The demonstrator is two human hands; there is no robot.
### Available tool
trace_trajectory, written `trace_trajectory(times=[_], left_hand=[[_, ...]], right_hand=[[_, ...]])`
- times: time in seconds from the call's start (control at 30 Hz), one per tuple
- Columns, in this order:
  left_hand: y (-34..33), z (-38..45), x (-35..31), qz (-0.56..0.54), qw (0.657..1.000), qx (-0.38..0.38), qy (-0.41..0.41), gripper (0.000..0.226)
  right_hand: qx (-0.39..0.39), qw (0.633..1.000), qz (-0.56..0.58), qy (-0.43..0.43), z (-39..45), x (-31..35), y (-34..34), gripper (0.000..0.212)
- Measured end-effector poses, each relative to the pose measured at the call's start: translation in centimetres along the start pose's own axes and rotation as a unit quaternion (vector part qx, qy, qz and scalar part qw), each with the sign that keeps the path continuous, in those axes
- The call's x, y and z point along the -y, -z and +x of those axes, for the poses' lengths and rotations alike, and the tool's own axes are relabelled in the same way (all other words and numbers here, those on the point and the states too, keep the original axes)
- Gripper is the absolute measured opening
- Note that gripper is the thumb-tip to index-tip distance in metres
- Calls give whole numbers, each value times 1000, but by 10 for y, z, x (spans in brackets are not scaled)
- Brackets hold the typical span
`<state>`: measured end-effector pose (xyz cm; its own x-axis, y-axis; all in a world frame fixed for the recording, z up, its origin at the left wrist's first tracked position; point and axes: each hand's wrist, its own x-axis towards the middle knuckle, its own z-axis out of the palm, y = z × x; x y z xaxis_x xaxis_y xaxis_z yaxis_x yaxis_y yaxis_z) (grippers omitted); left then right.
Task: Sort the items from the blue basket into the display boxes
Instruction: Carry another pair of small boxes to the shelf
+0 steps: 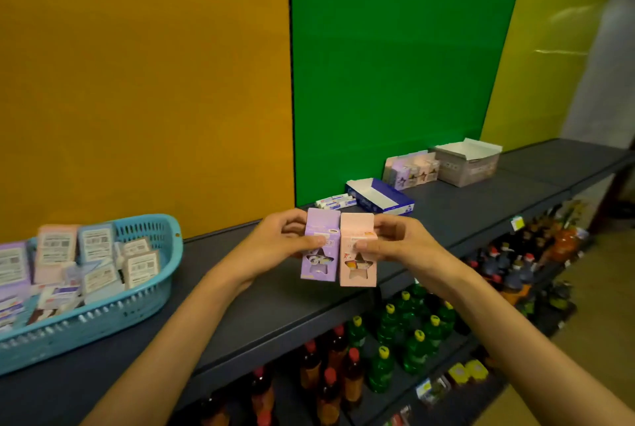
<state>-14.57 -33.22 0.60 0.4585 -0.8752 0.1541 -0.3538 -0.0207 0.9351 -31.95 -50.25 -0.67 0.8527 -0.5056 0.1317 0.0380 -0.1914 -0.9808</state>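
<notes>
Rectangular purple carton [319,247] and pink carton [358,254] held abutting.

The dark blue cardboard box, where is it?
The open dark blue cardboard display box sits on the grey shelf, centre-right in the head view, between the small white tubes and pastel cartons.

no print legible. purple box [319,247] and pink box [358,254]: front lettering blurred. packs in blue basket [144,302]: label blocks and codes, too small to read.
</notes>
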Motion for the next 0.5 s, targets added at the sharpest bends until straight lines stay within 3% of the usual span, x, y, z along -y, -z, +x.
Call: trace_trajectory(times=[0.23, 0.5], left_hand=[[-123, 63, -22, -4, 999, 31, -2, 28], [-207, 139, -42, -7, 999, 53, -7, 28]], right_hand=[[-32, 999, -5, -1, -29, -28, 140, 36], [-60, 998, -5, -3, -27, -56, 246, 33]])
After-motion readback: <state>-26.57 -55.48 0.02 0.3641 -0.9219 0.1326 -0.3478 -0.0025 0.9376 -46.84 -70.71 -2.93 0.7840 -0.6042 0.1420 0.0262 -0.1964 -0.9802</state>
